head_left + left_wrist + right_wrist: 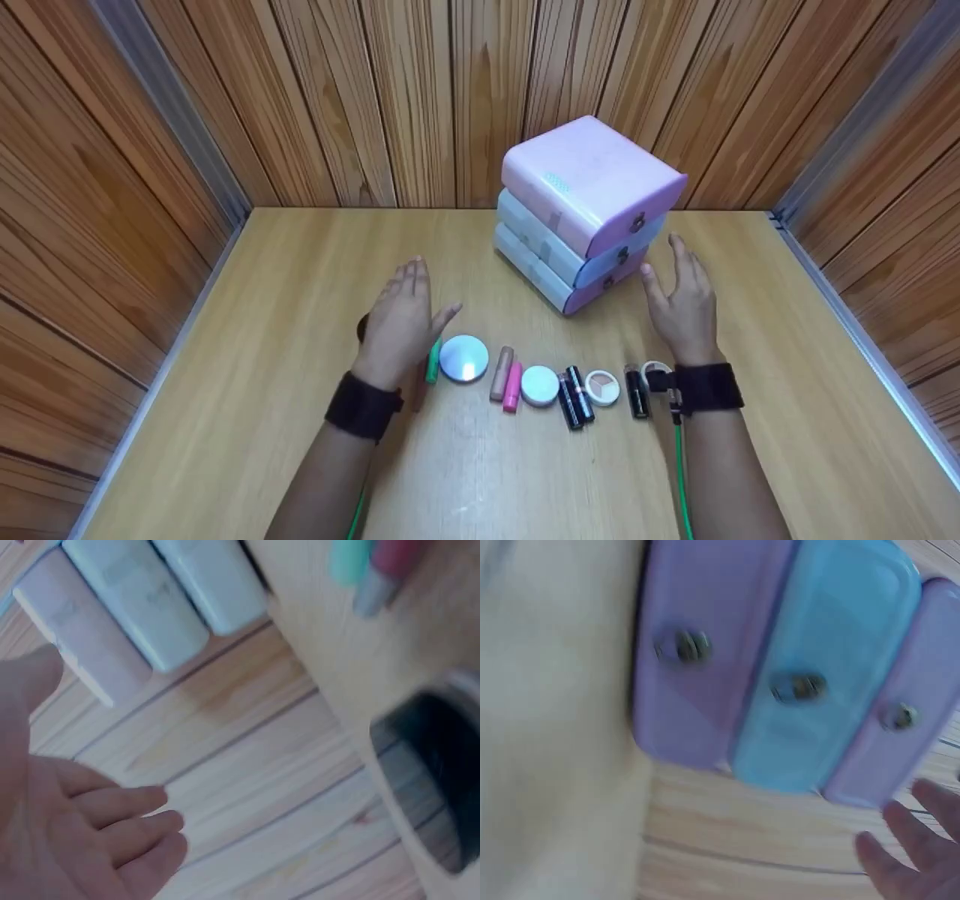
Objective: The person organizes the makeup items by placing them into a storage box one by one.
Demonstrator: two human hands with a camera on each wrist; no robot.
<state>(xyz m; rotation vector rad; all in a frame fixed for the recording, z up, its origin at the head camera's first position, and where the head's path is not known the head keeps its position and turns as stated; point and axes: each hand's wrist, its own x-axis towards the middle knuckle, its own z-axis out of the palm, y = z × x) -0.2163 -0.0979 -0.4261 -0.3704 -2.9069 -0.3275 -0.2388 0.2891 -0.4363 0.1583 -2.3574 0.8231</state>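
Observation:
A small three-drawer box, pink on top with one blue and two pinkish-purple drawer fronts, stands at the back right of the table. To its right my right hand is held with fingers extended, its thumb toward the drawer fronts. In the right wrist view each drawer front bears a small metallic knob. My left hand hovers with straight fingers over the left end of a row of cosmetics, partly covering a green tube and a dark round item. Both palms hold nothing.
Rightward along the row lie a shiny round compact, a mauve tube, a pink tube, a round white-lidded container, several black tubes and a round palette. Wood-panelled walls enclose the table.

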